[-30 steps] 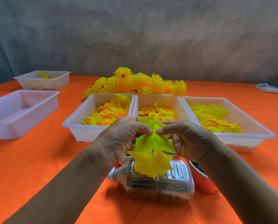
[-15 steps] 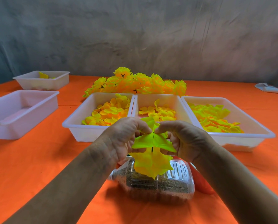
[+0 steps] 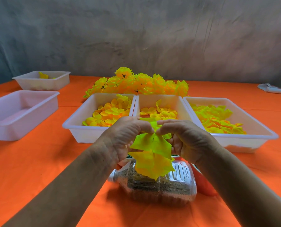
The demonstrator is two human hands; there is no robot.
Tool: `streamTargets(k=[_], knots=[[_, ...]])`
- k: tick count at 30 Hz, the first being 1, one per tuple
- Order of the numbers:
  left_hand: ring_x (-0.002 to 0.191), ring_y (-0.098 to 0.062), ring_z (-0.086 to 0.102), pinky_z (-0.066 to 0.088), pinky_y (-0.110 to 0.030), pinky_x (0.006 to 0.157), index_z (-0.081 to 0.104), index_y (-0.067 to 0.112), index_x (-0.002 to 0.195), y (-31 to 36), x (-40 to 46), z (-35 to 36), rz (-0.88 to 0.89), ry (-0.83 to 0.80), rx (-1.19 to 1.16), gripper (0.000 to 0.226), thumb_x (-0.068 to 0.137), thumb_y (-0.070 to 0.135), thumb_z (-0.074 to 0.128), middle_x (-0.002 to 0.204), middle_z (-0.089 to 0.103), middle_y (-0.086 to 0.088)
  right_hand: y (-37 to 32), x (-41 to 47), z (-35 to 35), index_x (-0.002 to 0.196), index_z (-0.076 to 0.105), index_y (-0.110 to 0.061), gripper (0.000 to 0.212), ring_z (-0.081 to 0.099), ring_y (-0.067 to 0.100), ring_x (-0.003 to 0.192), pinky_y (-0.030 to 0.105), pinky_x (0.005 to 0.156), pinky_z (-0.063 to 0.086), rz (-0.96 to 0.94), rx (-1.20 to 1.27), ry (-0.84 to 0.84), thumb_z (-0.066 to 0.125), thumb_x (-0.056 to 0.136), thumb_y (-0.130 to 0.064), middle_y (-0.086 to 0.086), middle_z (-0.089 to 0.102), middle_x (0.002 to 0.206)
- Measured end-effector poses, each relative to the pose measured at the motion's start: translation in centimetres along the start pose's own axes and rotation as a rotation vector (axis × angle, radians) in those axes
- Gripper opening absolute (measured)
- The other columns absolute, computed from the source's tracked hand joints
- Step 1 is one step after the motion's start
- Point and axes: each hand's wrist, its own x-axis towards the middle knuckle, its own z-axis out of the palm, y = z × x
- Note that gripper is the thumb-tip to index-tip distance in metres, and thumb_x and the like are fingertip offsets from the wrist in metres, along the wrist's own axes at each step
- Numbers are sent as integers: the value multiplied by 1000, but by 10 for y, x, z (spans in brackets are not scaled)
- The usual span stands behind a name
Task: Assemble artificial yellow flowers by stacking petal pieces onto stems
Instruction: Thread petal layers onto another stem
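My left hand [image 3: 123, 138] and my right hand [image 3: 187, 138] meet at the middle, fingertips pinching a yellow-green petal piece [image 3: 151, 143] around a dark stem tip. A second, larger petal piece [image 3: 152, 164] hangs just below it on the same stem; the stem itself is mostly hidden. Three white trays hold loose petals: rounded yellow ones in the left tray [image 3: 74, 128], fewer in the middle tray [image 3: 152, 99], pointed yellow-green ones in the right tray [image 3: 251, 140]. Finished yellow flowers [image 3: 136, 84] lie piled behind the trays.
A clear plastic bottle [image 3: 161, 189] filled with sand lies on its side under my hands on the orange table. A red cup [image 3: 203, 185] stands to its right. Two more white trays [image 3: 22, 112] [image 3: 41, 81] stand at far left. A white object [image 3: 272, 89] lies far right.
Both hands have pushed the upper petal piece slightly lower on the stem, closer to the petal piece below. The fingertips stay pinched together at its centre.
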Motion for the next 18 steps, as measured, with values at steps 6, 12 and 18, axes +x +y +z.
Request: streamTargets(k=[6,12,18], knots=[[62,-20,55,46,-30,57,61,14,56,3,-2,9,-45,110,-61,19,68,-1,62,69,58,-8,-2,1,5,97,55,-7,23,63,19,50,26,47,53,90,83,-38,50,79,7,9,64,70],[67,-22,54,46,-29,60,60,8,79,5,-1,10,-99,94,-100,17,63,6,65,85,55,-13,-1,-1,6,92,53,-8,20,60,17,44,22,42,49,79,78,-32,49,79,7,6,62,62],[53,-13,65,50,-22,45,68,14,72,-1,1,1,-103,-3,-120,4,69,12,69,65,68,-3,-2,-2,5,85,65,-13,23,61,13,43,20,40,46,-61,-71,65,57,78,7,4,64,62]])
